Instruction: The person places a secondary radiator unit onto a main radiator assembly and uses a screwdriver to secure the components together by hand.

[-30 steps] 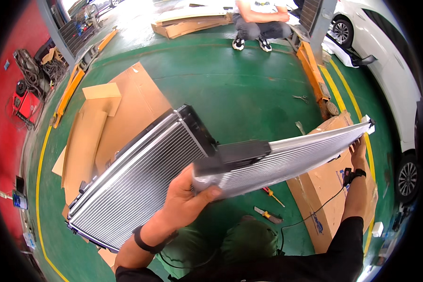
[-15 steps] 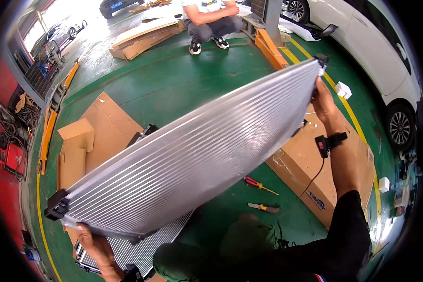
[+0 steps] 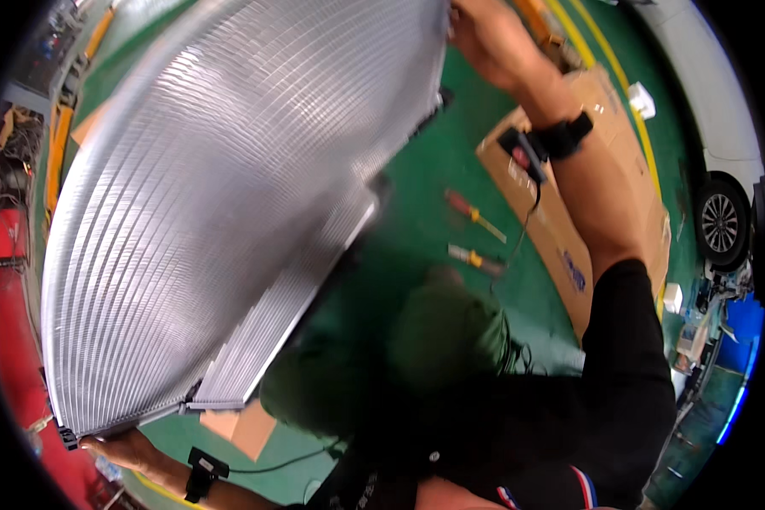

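Note:
A large silver car radiator [image 3: 204,170] with fine ridged fins fills the upper left, tilted and lifted off the floor. My left hand [image 3: 132,450] grips its lower corner, the thumb along the dark end. At the far upper end my right hand [image 3: 493,42] is closed on the edge, its fingertips partly hidden. Below and partly behind it shows a second finned panel [image 3: 268,331], also silver, mostly covered by the raised radiator. Each wrist wears a black strap with a small device and a cable.
On the green floor [image 3: 425,195] lie a red-and-yellow screwdriver [image 3: 478,217] and a yellow-handled knife [image 3: 478,259]. A flat cardboard box [image 3: 616,144] lies to the right. Beyond it are white foam blocks [image 3: 642,100] and a white car [image 3: 705,102]. Red equipment [image 3: 8,238] stands far left.
The radiator has swung left and tilted more steeply, coming closer to me, with both hands still on it. My view has shifted down, and the crouching person is out of it.

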Tool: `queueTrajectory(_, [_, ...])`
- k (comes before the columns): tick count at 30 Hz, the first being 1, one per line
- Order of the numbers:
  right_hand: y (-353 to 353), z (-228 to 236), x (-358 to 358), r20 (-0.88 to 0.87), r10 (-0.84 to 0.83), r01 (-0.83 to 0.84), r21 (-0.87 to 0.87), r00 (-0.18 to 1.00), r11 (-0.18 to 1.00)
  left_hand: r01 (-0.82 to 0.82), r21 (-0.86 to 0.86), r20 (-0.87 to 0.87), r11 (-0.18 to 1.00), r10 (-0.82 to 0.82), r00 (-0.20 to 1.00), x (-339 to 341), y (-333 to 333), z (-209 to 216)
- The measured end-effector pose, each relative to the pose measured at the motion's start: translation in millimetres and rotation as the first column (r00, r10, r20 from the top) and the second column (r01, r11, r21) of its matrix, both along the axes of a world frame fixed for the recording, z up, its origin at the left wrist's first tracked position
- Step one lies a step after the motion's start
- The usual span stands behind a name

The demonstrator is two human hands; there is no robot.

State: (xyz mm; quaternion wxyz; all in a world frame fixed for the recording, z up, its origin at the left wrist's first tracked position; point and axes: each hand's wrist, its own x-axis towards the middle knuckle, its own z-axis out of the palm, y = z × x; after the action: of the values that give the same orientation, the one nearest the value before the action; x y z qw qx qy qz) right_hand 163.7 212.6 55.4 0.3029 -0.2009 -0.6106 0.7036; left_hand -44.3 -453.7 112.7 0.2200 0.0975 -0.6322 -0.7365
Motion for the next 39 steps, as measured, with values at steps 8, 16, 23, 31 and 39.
queueTrajectory(8, [-56.7, -26.7, -70.5, -0.169, 0.396, -0.427, -0.231, 0.902, 0.874, -0.150, -0.035, 0.032, 0.988, 0.151, 0.988, -2.2, -61.3, -21.7])
queueTrajectory(16, [-116.1, -76.7, -70.0, 0.016, 0.260, -0.248, -0.259, 0.965, 0.934, -0.114, -0.109, 0.041, 0.987, 0.119, 0.992, 8.8, -128.9, -57.8])
queueTrajectory(23, [-112.3, -107.3, -68.7, 0.003, 0.292, -0.279, -0.284, 0.956, 0.917, -0.074, -0.112, 0.108, 0.991, 0.086, 0.990, 13.7, -124.7, -81.9])
queueTrajectory(31, [-112.8, -109.4, -68.9, 0.049, 0.288, -0.267, -0.256, 0.956, 0.929, -0.028, -0.125, 0.117, 0.992, 0.043, 0.992, 5.0, -153.0, -106.2])
queueTrajectory(39, [-115.4, -119.8, -69.5, 0.051, 0.281, -0.253, -0.311, 0.958, 0.916, 0.004, 0.011, 0.181, 1.000, -0.006, 0.983, 15.5, -153.4, -119.3])
